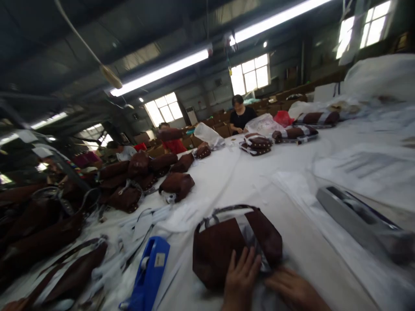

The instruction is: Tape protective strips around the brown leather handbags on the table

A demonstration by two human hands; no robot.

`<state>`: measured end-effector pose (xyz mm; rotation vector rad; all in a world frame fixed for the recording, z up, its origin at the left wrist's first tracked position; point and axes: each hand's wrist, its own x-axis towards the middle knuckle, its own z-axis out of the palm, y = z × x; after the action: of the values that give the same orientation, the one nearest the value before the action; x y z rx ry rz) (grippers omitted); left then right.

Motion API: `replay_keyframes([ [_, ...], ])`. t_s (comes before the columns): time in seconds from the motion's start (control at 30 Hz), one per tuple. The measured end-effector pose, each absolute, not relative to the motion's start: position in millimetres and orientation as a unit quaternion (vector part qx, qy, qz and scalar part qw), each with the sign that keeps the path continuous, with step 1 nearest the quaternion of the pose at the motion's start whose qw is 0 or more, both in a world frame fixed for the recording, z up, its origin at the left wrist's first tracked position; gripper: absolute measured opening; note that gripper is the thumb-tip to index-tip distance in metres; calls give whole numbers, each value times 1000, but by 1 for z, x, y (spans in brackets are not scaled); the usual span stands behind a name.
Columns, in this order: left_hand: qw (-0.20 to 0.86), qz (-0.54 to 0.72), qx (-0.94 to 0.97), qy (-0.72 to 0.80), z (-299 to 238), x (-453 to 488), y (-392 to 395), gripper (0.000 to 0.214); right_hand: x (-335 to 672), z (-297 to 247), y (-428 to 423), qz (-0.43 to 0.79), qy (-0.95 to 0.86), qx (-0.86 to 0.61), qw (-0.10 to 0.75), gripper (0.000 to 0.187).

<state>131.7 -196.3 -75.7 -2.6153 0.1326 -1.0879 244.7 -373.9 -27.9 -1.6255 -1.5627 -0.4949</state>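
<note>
A dark brown bag [223,246] with a grey-and-white strap lies on the white table [259,181] right in front of me. My left hand [240,278] rests flat on the bag's near side, fingers stretched and slightly spread. My right hand [293,289] lies beside it at the bag's lower right corner, fingers reaching toward the strap; whether it grips anything is unclear. A blue tape dispenser [147,276] lies to the left of the bag.
Piles of brown bags [139,181] cover the table's left side, more [257,144] lie at the far end. A grey metal tool [359,218] lies at right. People [240,114] work at the far end, among cardboard boxes and plastic bags.
</note>
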Motion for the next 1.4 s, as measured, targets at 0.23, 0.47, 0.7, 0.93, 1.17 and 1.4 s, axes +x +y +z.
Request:
replay_keyframes([
  [0.23, 44, -214, -975, 34, -31, 112, -202, 57, 248, -40, -396, -137, -539, -759, 339, 31],
  [0.47, 90, -244, -965, 33, -39, 112, -204, 54, 247, -40, -395, -148, -599, -696, 367, 25],
  [0.7, 83, -219, -972, 29, -37, 111, -203, 56, 236, -37, -398, -131, -578, -692, 412, 30],
  [0.93, 48, -193, -980, 29, -25, 115, -203, 59, 221, -46, -403, -127, -643, -647, 389, 28],
  [1.17, 40, -208, -976, 41, -25, 117, -204, 61, 217, -38, -413, -110, -683, -627, 359, 31],
  [1.4, 36, -216, -975, 33, -36, 116, -210, 57, 240, -2, -410, -134, -702, -617, 330, 36],
])
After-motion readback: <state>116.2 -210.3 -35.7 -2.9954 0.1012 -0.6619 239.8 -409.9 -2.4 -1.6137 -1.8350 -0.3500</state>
